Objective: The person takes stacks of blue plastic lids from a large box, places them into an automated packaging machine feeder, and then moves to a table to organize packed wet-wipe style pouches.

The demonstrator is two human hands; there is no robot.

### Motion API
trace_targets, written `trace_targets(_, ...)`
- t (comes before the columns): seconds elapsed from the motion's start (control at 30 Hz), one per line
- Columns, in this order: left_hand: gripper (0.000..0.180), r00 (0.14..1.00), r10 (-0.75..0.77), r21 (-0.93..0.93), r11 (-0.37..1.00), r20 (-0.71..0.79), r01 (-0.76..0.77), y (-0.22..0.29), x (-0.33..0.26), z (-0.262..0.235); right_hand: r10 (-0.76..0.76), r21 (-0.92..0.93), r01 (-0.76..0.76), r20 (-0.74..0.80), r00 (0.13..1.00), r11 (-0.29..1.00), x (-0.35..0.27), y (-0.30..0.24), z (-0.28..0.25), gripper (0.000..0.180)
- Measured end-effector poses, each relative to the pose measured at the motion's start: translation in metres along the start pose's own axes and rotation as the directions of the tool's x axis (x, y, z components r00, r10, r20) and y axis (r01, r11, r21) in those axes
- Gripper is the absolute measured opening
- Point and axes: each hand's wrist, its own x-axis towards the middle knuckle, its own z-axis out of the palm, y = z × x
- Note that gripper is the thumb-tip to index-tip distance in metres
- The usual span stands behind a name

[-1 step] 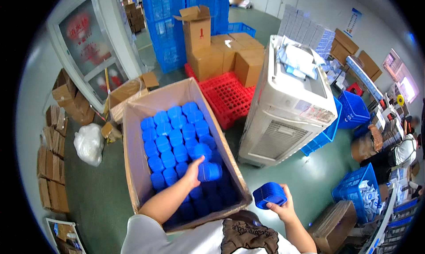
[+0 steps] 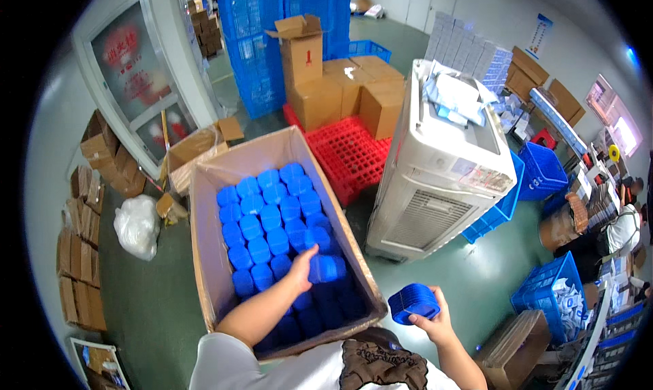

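A large cardboard carton [image 2: 206, 254] in front of me holds rows of blue stacks [image 2: 271, 217], each made of thin, rounded plastic pieces. My left hand [image 2: 299, 273] reaches inside it, fingers closed around one such blue stack [image 2: 328, 269] lying on its side near the right wall; the fingertips are partly hidden behind it. Outside the carton, to its right, my right hand [image 2: 435, 320] grips another blue stack [image 2: 413, 302] from its right side, thumb along the lower edge. The carton's near right corner is in shadow.
A white air-cooler unit [image 2: 435, 206] stands to the right of the carton. Behind lies a red plastic pallet [image 2: 348, 152] bearing brown boxes [image 2: 320, 103]. A white plastic bag [image 2: 137, 228] is on the floor at left. An opened carton [image 2: 513, 349] and a blue crate [image 2: 537, 295] are at right.
My left hand and its stack have shifted slightly right and lower in the carton. The right hand keeps its stack nearly still. The view has tilted a little.
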Motion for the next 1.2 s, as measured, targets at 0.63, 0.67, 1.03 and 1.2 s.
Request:
trace_targets(0.63,0.072,0.995,0.040,0.236,0.970,0.094,-0.061,-0.002,0.017,0.026,0.034,0.178,-0.007,-0.149,0.988,0.984,-0.010,0.008,0.010,0.059)
trace_targets(0.67,0.071,0.996,0.070,0.241,0.967,0.058,-0.082,0.003,0.010,0.029,0.030,0.175,-0.002,-0.155,0.987,0.985,-0.010,0.007,0.012,0.059)
trace_targets(1.03,0.057,0.959,-0.201,0.218,0.963,0.199,0.157,0.010,0.038,-0.019,0.029,0.309,0.054,-0.258,0.966,0.949,-0.026,0.012,0.026,0.055)
trace_targets(1.2,0.052,0.872,-0.274,0.084,0.961,0.405,0.263,0.039,0.026,-0.085,0.153,0.656,0.057,-0.258,0.954,0.753,-0.036,0.017,-0.002,0.063)
